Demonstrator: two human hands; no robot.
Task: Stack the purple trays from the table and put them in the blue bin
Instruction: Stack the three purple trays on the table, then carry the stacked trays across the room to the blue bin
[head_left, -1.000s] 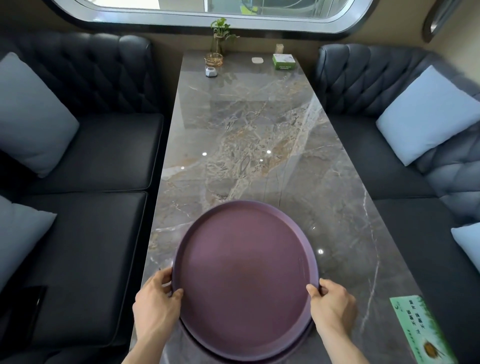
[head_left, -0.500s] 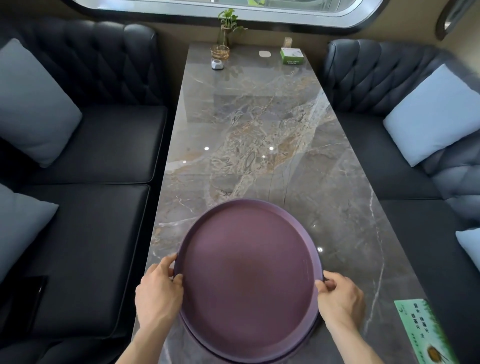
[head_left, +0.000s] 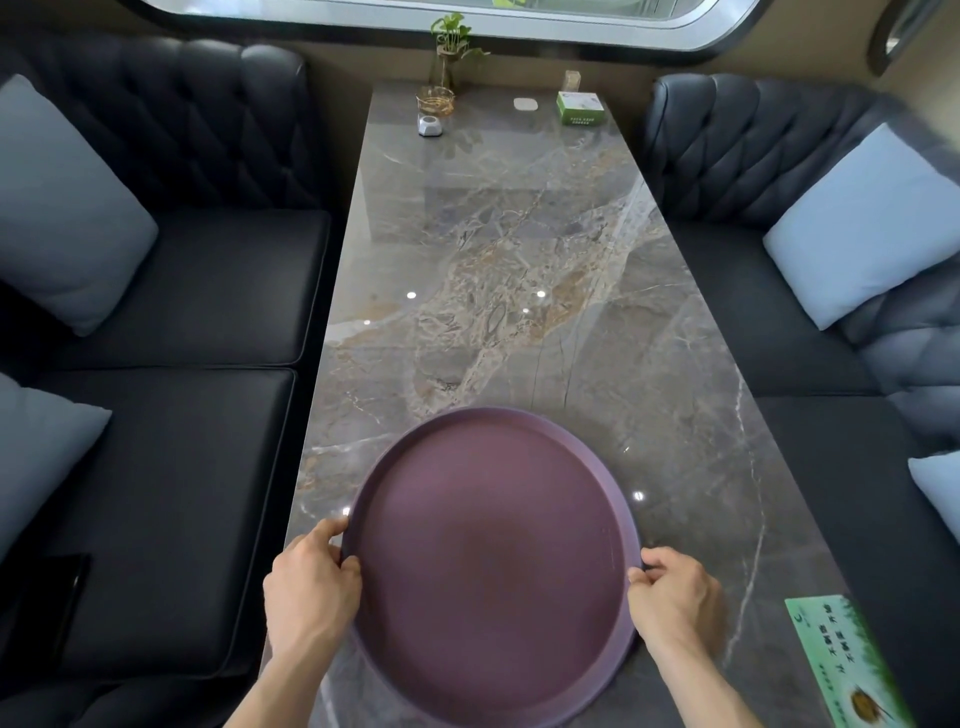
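Note:
A round purple tray (head_left: 491, 566) sits at the near end of the marble table (head_left: 519, 291), nested on a second purple tray whose rim shows just beneath it along the near and right edge. My left hand (head_left: 310, 590) grips the stack's left rim, thumb on top. My right hand (head_left: 675, 597) grips the right rim the same way. No blue bin is in view.
Dark tufted benches with pale blue cushions (head_left: 862, 228) flank the table. At the far end stand a small plant (head_left: 451, 49), a gold dish (head_left: 435, 100), a white cube (head_left: 430, 126) and a green box (head_left: 580, 108). A green card (head_left: 847, 665) lies near right.
The upper tray has settled more squarely onto the lower one, so less of the lower rim shows. Both hands kept their hold on the rims. The view shifted slightly.

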